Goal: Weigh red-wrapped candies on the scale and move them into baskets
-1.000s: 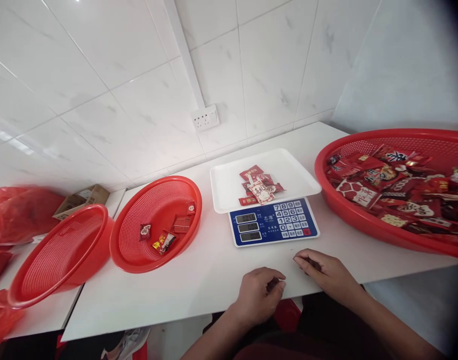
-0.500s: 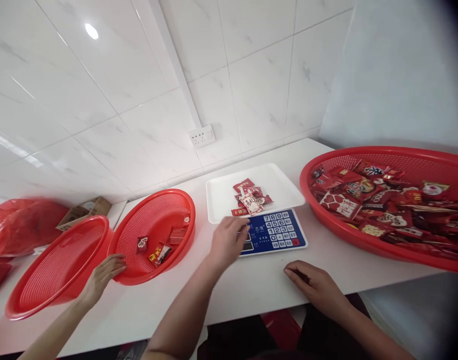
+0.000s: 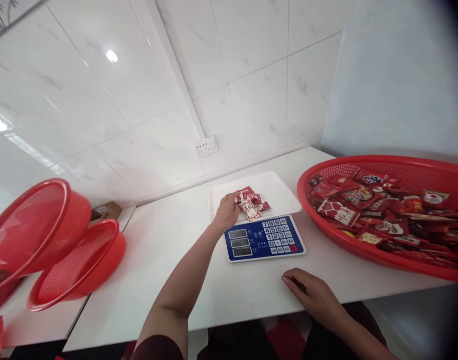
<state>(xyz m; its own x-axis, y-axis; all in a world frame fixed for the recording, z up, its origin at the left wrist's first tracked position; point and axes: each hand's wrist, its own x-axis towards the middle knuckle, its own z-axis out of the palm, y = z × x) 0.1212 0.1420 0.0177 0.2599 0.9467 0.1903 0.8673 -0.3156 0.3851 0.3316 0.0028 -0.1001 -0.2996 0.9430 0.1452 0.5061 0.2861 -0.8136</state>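
While the right hand rests loosely curled, the left hand grips red packets on the tray.

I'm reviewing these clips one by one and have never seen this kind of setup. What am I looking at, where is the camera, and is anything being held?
There is no machine: a person works with bare hands, and the one camera sits on their head, looking forward and down. The left hand reaches onto the white tray of a blue-faced weighing scale and touches a small pile of red snack packets; whether it grips one is unclear. The right hand rests on the white table, loosely curled, holding nothing visible. On the right, a big red basket is full of similar packets. At the far left sit two more red baskets, one lifted above the other.
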